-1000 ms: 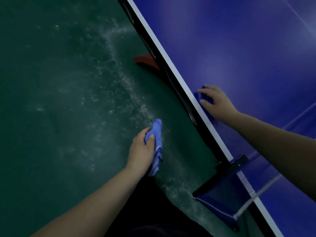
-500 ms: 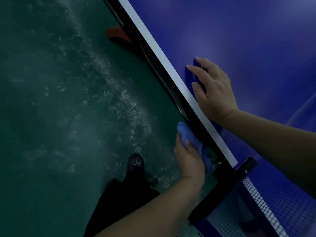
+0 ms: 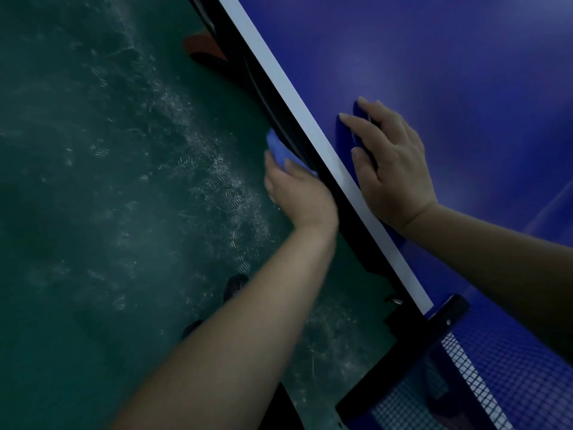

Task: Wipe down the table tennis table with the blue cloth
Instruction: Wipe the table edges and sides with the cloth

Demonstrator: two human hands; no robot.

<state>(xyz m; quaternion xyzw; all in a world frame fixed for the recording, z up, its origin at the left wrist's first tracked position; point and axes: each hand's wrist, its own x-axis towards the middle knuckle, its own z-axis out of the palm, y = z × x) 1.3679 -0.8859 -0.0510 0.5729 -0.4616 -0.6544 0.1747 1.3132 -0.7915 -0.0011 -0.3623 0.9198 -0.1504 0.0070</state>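
Cloth: a bunched blue cloth (image 3: pixel 277 148) is held against the black rim (image 3: pixel 375 259) of the worktop (image 3: pixel 434 57), just outside the white line (image 3: pixel 279 85).
Left hand: the cloth is gripped by the left hand (image 3: pixel 297 193), thumb and fingers closed round it; the forearm is stretched over the floor (image 3: pixel 93 212) alongside the rim.
Right hand: the right hand (image 3: pixel 393 172) is laid palm down on the blue surface just inside the white line, fingers straight and slightly spread, nothing gripped. A darker blue patch is seen under the fingers; whether it is shadow or fabric cannot be told.
Edges: the white line is run diagonally from top centre to lower right and is ended at the net post (image 3: pixel 440 318); the black rim is set along its outer side.
Net: a net (image 3: pixel 496 367) is stretched from the post at lower right.
Open room: a broad stretch of blue worktop is left bare beyond the right hand; green floor with pale scuffs is spread out to the left.
Floor items: a dark shoe (image 3: pixel 235 283) is seen beside the left forearm; a red object (image 3: pixel 201 48) is partly hidden under the rim near the top.
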